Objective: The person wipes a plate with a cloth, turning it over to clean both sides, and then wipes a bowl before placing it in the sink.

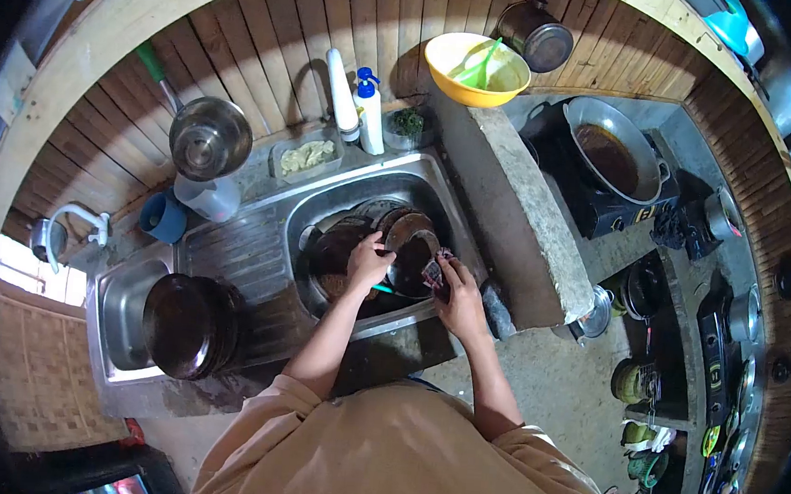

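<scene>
Over the sink basin (458, 217), my left hand (371, 264) grips the left edge of a dark brown plate (413, 230) with its fingers bent. My right hand (462, 301) is closed around a small crumpled scrubbing pad (434, 271), dark with pale and purplish patches, at the plate's right side. More brown plates (335, 247) lie in the basin, under and to the left of the held one. A bright green-blue strip (382, 289) shows below my left hand; its kind cannot be made out.
Stacked dark plates (180, 326) stand on the drainboard at left, near a blue mug (162, 217) and a metal pot (210, 138). Behind the basin is a pump bottle (369, 115). A concrete divider (528, 211) holds a yellow bowl (477, 68); a wok (615, 151) sits on the stove.
</scene>
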`<state>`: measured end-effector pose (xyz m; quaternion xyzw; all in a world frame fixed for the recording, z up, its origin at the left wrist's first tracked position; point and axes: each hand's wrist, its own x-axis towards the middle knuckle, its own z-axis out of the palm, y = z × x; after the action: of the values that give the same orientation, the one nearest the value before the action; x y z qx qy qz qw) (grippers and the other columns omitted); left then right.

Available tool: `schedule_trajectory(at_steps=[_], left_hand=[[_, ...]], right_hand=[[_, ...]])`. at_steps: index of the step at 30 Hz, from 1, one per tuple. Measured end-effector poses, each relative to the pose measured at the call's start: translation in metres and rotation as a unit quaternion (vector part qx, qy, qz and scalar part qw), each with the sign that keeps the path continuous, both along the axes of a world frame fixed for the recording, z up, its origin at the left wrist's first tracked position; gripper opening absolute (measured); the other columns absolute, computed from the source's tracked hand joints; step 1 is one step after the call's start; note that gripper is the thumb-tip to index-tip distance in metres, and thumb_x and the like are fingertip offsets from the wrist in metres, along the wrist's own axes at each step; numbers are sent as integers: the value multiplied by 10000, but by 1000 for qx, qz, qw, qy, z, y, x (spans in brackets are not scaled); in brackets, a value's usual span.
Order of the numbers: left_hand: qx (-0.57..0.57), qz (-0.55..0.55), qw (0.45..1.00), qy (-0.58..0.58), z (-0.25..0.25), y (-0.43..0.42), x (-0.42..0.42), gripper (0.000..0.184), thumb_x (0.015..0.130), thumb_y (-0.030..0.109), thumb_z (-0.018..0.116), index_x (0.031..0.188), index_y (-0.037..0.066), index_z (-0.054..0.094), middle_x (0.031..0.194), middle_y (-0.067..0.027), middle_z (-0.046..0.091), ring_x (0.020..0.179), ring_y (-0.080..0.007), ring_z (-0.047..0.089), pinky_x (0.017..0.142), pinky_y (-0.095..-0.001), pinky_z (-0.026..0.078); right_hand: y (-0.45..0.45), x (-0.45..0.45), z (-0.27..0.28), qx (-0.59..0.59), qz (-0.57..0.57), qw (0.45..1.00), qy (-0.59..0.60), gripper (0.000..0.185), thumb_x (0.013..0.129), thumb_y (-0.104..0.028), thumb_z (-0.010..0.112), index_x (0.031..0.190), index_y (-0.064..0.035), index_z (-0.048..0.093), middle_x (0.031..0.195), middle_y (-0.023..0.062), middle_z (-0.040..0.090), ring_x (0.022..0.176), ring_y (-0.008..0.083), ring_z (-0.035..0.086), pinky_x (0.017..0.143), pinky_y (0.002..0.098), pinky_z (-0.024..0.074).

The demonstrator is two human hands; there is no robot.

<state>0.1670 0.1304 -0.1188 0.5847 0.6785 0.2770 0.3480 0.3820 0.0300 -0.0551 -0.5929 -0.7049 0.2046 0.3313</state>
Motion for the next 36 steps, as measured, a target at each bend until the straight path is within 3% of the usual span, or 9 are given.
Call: schedule_trajectory(at_steps=[4, 8, 11, 17, 24, 28, 31, 32, 36], left_hand=[[-11, 5, 1000, -18, -12, -1, 10, 568, 815, 97, 831, 1354, 48, 659, 1147, -125, 765, 1079, -236, 719, 947, -365, 548], [-30, 16, 994, -106, -5, -5, 18, 389, 865, -2, 768, 1245, 22, 688, 1181, -136, 737, 964, -215, 713, 810, -353, 565], [-103, 46, 966, -232, 4, -7, 23, 358, 860, -4, 760, 1212, 13, 693, 1181, -161, 750, 1065, -242, 723, 904, -368, 559], [-76, 41, 962, -260, 13, -12, 23, 465, 907, -34, 723, 1363, 4, 642, 1228, -186, 730, 1059, -237, 711, 918, -349, 557], [-89, 48, 936, -337, 60, -25, -8, 439, 969, 46, 690, 1404, 47, 629, 1218, -114, 737, 965, -146, 678, 744, -299, 518], [-64, 66, 927, -364, 88, -40, -24, 360, 985, 41, 664, 1345, 54, 664, 1151, -74, 745, 888, -98, 642, 683, -265, 463], [-27, -43, 913, -404, 81, -46, -48, 349, 994, 20, 643, 1341, 51, 663, 1145, -70, 744, 877, -93, 636, 669, -239, 442], [-6, -62, 905, -421, 68, -47, -57, 372, 1003, -1, 626, 1372, 44, 642, 1196, -91, 734, 929, -109, 664, 707, -240, 498], [6, 13, 903, -429, 128, -78, -79, 429, 1006, -7, 623, 1433, 21, 590, 1286, -137, 705, 1072, -157, 689, 862, -302, 584]], right_hand=[[10, 7, 1, -20, 6, 1000, -2, 738, 755, 41, 715, 1467, -42, 539, 1451, 266, 536, 1321, 461, 535, 1123, 489, 455], [18, 12, 1, -4, 10, 1000, 2, 717, 773, 24, 721, 1464, -40, 541, 1448, 266, 538, 1311, 460, 542, 1119, 488, 458], [20, 12, 5, 1, -3, 1000, 6, 707, 782, 20, 726, 1463, -39, 542, 1439, 268, 544, 1316, 457, 542, 1119, 486, 458], [19, 11, 5, 17, -20, 1000, 17, 766, 753, 20, 778, 1476, -48, 533, 1436, 263, 549, 1341, 455, 528, 1135, 480, 451], [17, -9, 27, 70, -39, 996, 45, 775, 789, 18, 775, 1508, -59, 496, 1498, 258, 492, 1382, 449, 497, 1153, 472, 435], [20, -38, 46, 136, 48, 989, 25, 764, 792, 5, 784, 1502, -78, 511, 1532, 226, 476, 1419, 433, 472, 1182, 479, 404], [25, -71, 68, 171, 165, 971, -20, 758, 753, 34, 791, 1465, -79, 559, 1522, 194, 503, 1441, 418, 457, 1181, 487, 409], [29, -78, 74, 185, 172, 967, -31, 732, 758, 35, 785, 1451, -75, 573, 1502, 197, 521, 1422, 421, 476, 1171, 488, 419], [58, -91, 101, 228, 119, 966, 6, 621, 804, 31, 744, 1404, -47, 601, 1417, 223, 582, 1335, 428, 546, 1140, 480, 446]])
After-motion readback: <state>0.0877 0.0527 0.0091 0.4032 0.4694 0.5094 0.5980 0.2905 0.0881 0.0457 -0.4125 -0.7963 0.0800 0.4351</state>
